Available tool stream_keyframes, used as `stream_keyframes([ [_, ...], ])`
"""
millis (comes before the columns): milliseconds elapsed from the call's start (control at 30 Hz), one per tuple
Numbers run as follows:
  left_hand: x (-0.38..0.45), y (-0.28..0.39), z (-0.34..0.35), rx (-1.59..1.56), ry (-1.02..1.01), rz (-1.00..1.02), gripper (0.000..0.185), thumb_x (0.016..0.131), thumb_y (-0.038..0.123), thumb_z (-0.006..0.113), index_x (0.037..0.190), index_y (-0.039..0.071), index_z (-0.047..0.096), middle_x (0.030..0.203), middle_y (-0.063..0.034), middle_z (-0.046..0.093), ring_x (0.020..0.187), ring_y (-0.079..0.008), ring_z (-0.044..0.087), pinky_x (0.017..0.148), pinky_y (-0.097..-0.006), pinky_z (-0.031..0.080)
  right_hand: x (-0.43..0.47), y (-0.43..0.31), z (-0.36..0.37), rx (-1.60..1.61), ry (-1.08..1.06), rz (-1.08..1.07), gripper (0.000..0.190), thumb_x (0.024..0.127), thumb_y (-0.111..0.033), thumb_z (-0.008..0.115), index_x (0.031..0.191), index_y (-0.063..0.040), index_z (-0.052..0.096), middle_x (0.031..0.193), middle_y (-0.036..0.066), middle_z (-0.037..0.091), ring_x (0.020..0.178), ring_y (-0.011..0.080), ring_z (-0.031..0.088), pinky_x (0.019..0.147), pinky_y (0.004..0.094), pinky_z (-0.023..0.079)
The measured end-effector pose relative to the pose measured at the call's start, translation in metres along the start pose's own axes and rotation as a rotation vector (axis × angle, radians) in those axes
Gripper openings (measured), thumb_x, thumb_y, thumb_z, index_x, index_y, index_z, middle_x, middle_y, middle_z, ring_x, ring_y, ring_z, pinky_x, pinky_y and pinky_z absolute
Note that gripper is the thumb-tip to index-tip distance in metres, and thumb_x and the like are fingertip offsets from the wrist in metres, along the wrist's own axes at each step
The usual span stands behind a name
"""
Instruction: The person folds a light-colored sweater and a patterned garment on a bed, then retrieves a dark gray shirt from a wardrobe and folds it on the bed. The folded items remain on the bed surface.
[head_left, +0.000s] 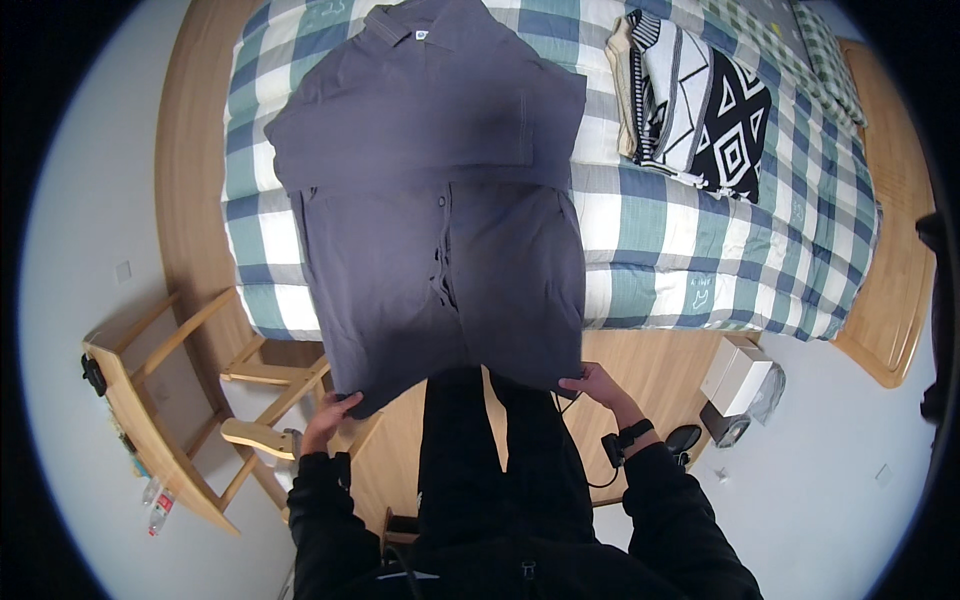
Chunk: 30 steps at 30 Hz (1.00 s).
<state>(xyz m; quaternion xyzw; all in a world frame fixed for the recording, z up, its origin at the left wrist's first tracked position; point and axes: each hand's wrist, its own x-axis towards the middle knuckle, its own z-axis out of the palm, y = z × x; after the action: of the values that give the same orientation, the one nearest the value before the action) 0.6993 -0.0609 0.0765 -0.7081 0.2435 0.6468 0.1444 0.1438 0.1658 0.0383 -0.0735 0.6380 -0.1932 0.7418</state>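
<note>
A dark grey collared shirt (390, 247) lies front up on a bed, its collar at the far end and its sleeves folded across the chest. Part of the button placket gapes below the middle. The lower hem hangs past the bed's near edge towards me. My left hand (327, 417) pinches the left hem corner between thumb and fingers. At the opposite corner, my right hand (596, 384) grips the hem the same way. Both wrists wear dark straps.
A checked quilt (645, 247) covers the bed. Folded patterned knitwear (697, 105) lies to the shirt's right. A wooden chair (262, 442) and a wooden table (161, 442) with bottles (160, 514) stand at left. On the floor at right is a white box (735, 375).
</note>
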Motion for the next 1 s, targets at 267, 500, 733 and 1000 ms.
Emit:
stream_keyframes([
  [267, -0.042, 0.006, 0.004, -0.673, 0.126, 0.521, 0.045, 0.102, 0.016, 0.065, 0.144, 0.004, 0.053, 0.132, -0.0108, 0.065, 0.118, -0.0215, 0.065, 0.103, -0.0353, 0.05, -0.03, -0.003, 0.006, 0.035, 0.212, -0.371, 0.016, 0.109, -0.021, 0.058, 0.104, -0.006, 0.057, 0.086, 0.002, 0.067, 0.079, 0.0084, 0.059, 0.07, 0.0267, 0.047],
  [500, -0.08, 0.035, 0.01, -0.737, 0.19, 0.508, 0.038, 0.107, 0.012, 0.056, 0.145, 0.006, 0.051, 0.128, -0.0104, 0.066, 0.09, -0.0162, 0.072, 0.062, -0.0266, 0.061, -0.053, -0.037, 0.003, 0.296, 0.317, -0.36, 0.014, 0.109, -0.015, 0.056, 0.121, -0.009, 0.053, 0.082, 0.004, 0.068, 0.068, 0.0107, 0.062, 0.067, 0.0266, 0.05],
  [733, -0.104, 0.069, -0.008, -0.518, 0.105, 0.671, 0.049, 0.095, 0.005, 0.072, 0.141, 0.001, 0.056, 0.12, -0.0088, 0.07, 0.109, -0.0171, 0.067, 0.097, -0.0305, 0.053, -0.075, -0.068, -0.021, 0.273, 0.31, -0.537, 0.026, 0.104, -0.004, 0.051, 0.12, 0.006, 0.069, 0.109, 0.012, 0.072, 0.093, 0.0163, 0.07, 0.086, 0.0283, 0.055],
  [1000, -0.117, 0.123, -0.019, 0.573, 0.52, 0.938, 0.061, 0.072, -0.013, 0.074, 0.128, 0.006, 0.063, 0.113, -0.0191, 0.067, 0.109, -0.0392, 0.066, 0.099, -0.04, 0.051, -0.079, -0.126, -0.029, -0.137, 0.426, -0.646, 0.048, 0.084, 0.019, 0.06, 0.128, 0.001, 0.069, 0.117, 0.006, 0.075, 0.108, 0.0112, 0.068, 0.098, 0.0253, 0.049],
])
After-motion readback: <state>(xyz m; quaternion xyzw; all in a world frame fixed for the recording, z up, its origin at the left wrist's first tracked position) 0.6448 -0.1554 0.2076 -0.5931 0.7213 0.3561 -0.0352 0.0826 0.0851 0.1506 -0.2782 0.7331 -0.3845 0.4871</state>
